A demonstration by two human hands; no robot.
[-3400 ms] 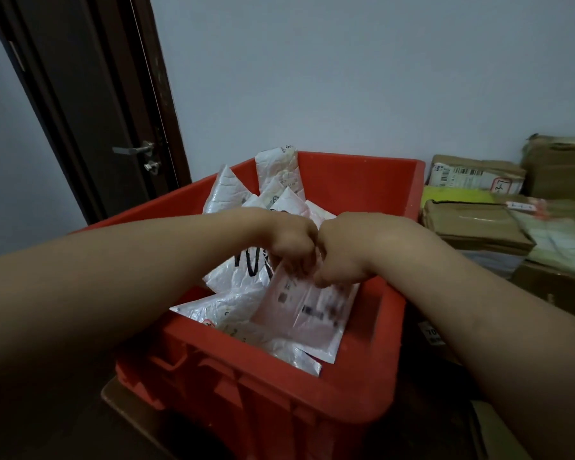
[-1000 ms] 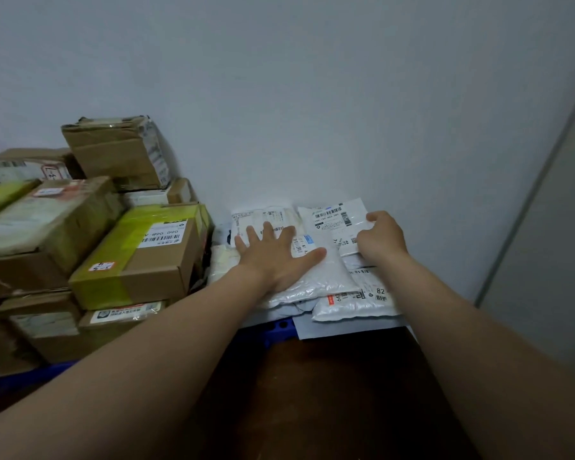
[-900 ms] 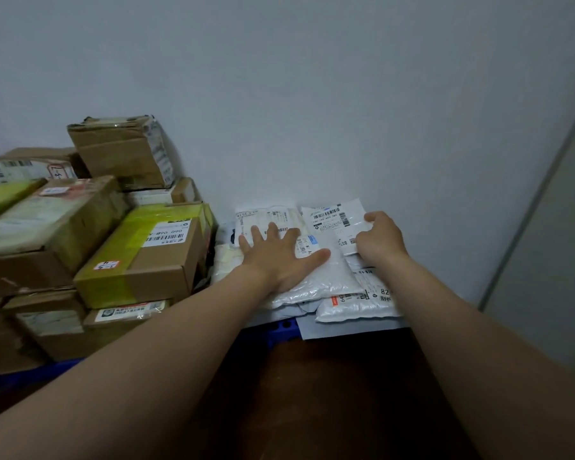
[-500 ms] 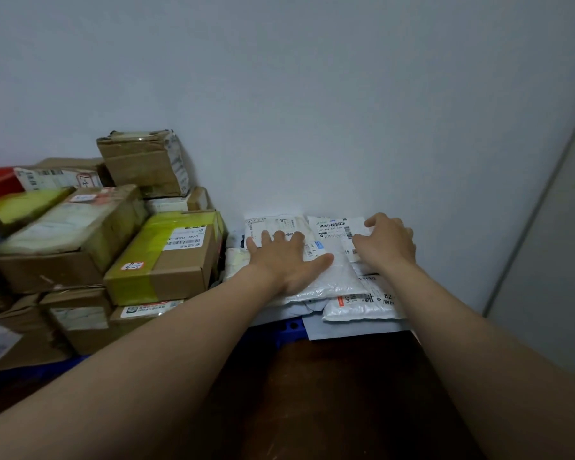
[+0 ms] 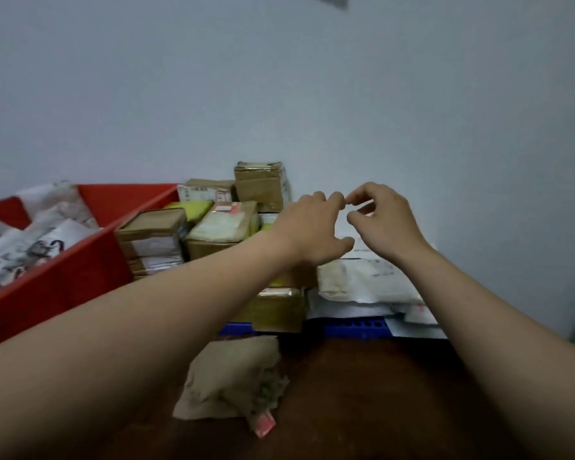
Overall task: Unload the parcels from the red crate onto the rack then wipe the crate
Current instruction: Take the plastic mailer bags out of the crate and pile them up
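The red crate [image 5: 63, 280] stands at the left with several white plastic parcels [image 5: 37, 240] still inside it. On the blue rack [image 5: 356, 327] at the right lies a stack of white mailer parcels [image 5: 362, 280]. My left hand [image 5: 312, 227] and my right hand [image 5: 382, 220] hover side by side just above that stack, fingers apart and loosely curled, with nothing in them. Their fingertips nearly touch each other.
Brown and yellow-taped cardboard boxes [image 5: 213, 227] are piled between the crate and the white parcels, against the grey wall. A crumpled beige cloth or paper bundle [image 5: 233, 380] lies on the dark brown surface in front. A wall corner runs at the far right.
Both hands have lifted off the white parcels, which stay on the rack. My view has swung left, so the red crate is back in sight.
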